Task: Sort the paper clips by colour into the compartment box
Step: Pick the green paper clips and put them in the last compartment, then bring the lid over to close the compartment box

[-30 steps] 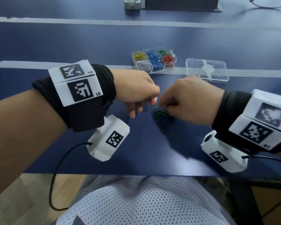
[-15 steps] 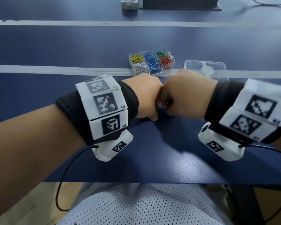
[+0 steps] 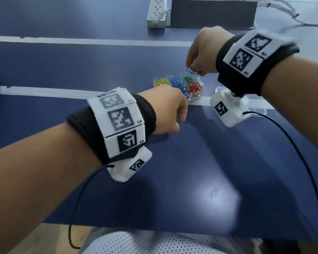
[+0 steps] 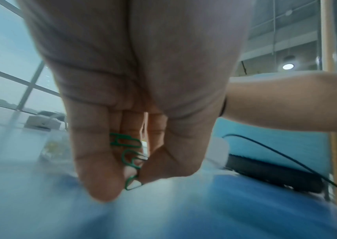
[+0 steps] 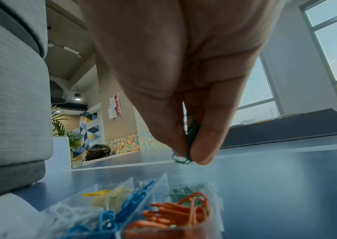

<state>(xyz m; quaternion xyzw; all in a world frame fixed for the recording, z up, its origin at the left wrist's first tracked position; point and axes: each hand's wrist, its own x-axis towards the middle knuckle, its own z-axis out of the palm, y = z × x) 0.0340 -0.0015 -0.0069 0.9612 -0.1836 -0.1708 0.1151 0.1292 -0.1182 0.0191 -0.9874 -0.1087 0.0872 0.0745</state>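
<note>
The right hand (image 3: 203,52) is raised above the far side of a clear compartment box (image 3: 195,97) on a dark blue table (image 3: 173,162), its thumb and fingertips (image 5: 204,153) pinched together around green paper clips (image 3: 191,71). Those clips hang down from the pinch, long axis close to vertical, just above and slightly beyond the green compartment (image 3: 189,78) at the far side of the box. That compartment already holds green clips, with red ones in front of it, blue and yellow to the left, and white ones nearest the left hand. The likely next move is a short drop straight down, so the pinch needs to sit over green, not red. The right wrist is bent downward, knuckles up, forearm reaching in from the right. The left hand (image 3: 168,110) rests low near the table in front of the box, fingers curled; the left wrist view shows more green clips (image 4: 131,159) held between its thumb and fingers. A clear lid (image 3: 261,111) lies to the right of the box, partly hidden by the right wrist camera.
</note>
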